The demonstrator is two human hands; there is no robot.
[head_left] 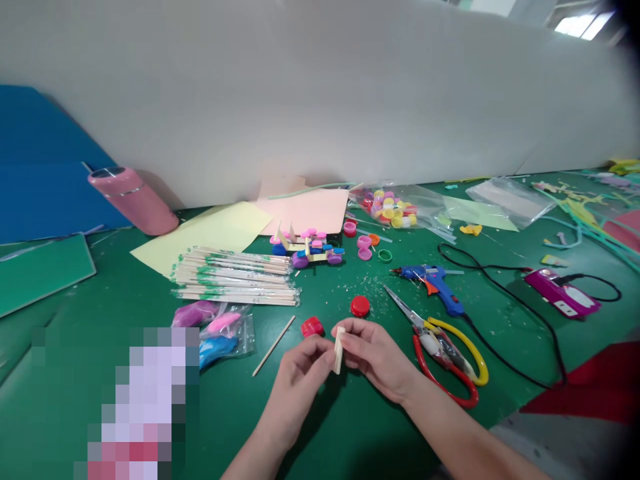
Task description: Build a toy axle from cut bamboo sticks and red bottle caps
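Note:
A small pale wooden piece point(339, 351), seen nearly edge-on, is held between both hands just above the green table. My left hand point(300, 377) is closed, pinching its lower left side with thumb and fingers. From the right, my right hand point(377, 357) pinches its upper part. Fingers hide some of the piece, so I cannot tell if it is one part or two. Just beyond the fingers are red bottle caps point(313, 327) and another red cap point(360, 306). A thin wooden stick point(274, 345) lies left of my left hand.
Scissors point(433, 340) and a blue glue gun point(433, 280) with a trailing cord lie right. Wrapped sticks point(235, 277), bagged clay-like lumps point(223, 327) and a pink bottle point(135, 200) are left. Small wheeled models point(310, 250) and a bag of caps point(390, 208) stand behind.

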